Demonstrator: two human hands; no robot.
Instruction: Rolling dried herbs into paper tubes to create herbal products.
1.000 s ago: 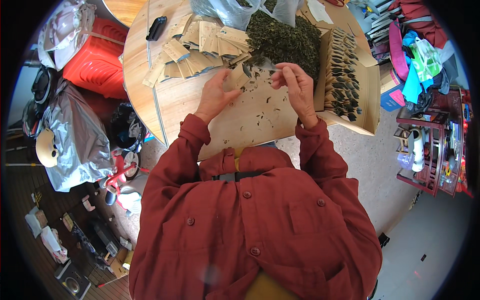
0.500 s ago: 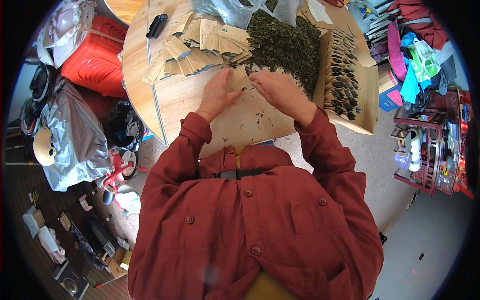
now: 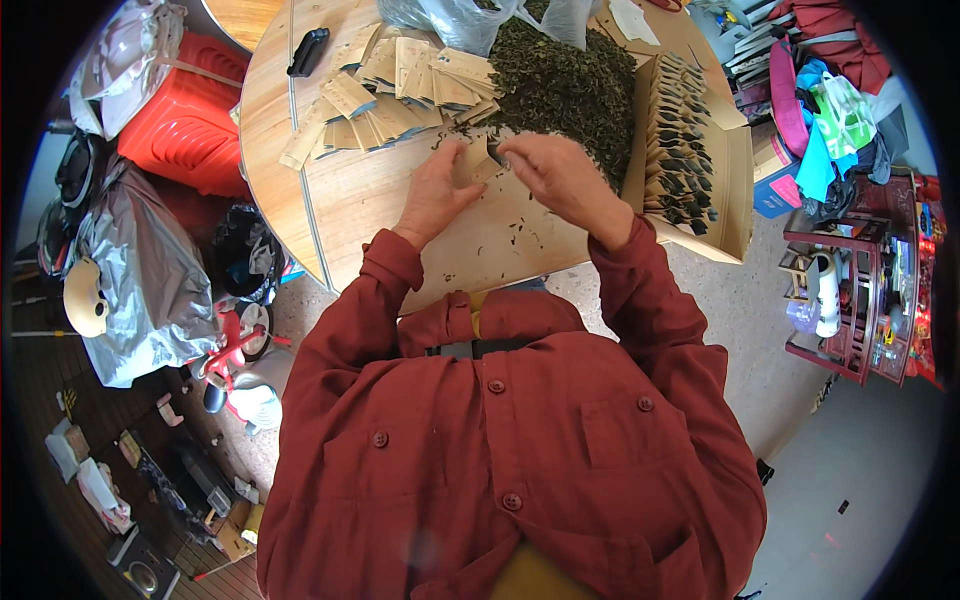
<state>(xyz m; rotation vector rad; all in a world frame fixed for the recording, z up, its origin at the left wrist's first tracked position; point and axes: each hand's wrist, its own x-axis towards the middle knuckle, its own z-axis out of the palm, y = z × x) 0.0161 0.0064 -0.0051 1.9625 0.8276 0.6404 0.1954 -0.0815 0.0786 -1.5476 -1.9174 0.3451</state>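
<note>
My left hand holds a small kraft-paper packet between thumb and fingers, just above the round wooden table. My right hand is closed at the packet's right edge, fingertips pinched by its dark mouth; what they grip, if anything, is hidden. Right behind them lies a heap of dried dark-green leaves, likely tea. Flat kraft packets are spread in a loose pile to the left of the heap. To the right, a cardboard box holds a long row of packets with dark leaves showing at their ends.
Clear plastic bags stand behind the heap. A black stapler-like object lies at the table's back left. Leaf crumbs dot the wooden tabletop. A red plastic stool is at the left, a dark-red shelf at the right.
The packet's mouth shows a little wider and darker now. My right hand has shifted slightly at its edge, while my left hand stays around it. The whole view has moved a little.
</note>
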